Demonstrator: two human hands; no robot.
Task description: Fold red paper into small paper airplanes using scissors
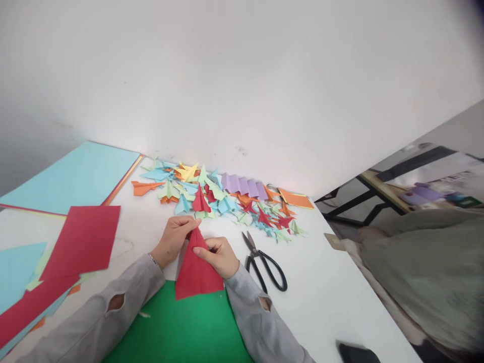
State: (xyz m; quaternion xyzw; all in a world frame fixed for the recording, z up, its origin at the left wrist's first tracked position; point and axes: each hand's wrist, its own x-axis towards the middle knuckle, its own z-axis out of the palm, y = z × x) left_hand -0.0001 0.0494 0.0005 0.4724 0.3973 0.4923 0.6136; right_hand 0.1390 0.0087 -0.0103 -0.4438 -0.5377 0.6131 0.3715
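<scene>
A folded sheet of red paper (196,280), narrow at the far end and wide toward me, is held between both hands over the table. My left hand (174,238) pinches it near the pointed tip, thumb and fingers together. On its right side my right hand (221,256) grips the paper, the thumb lying on top and the fingers hidden behind. Creases run along its length. Beneath my forearms lies a green sheet (181,327). Black-handled scissors (260,257) rest with blades slightly apart, just right of my right hand.
Several folded paper planes (200,199) are heaped along the wall, near a pleated purple paper (244,186). A light blue sheet (75,176) tops a stack at left, with red paper (85,237) before it. A black object (357,353) lies at the front right. Someone's clothed body (423,267) is at right.
</scene>
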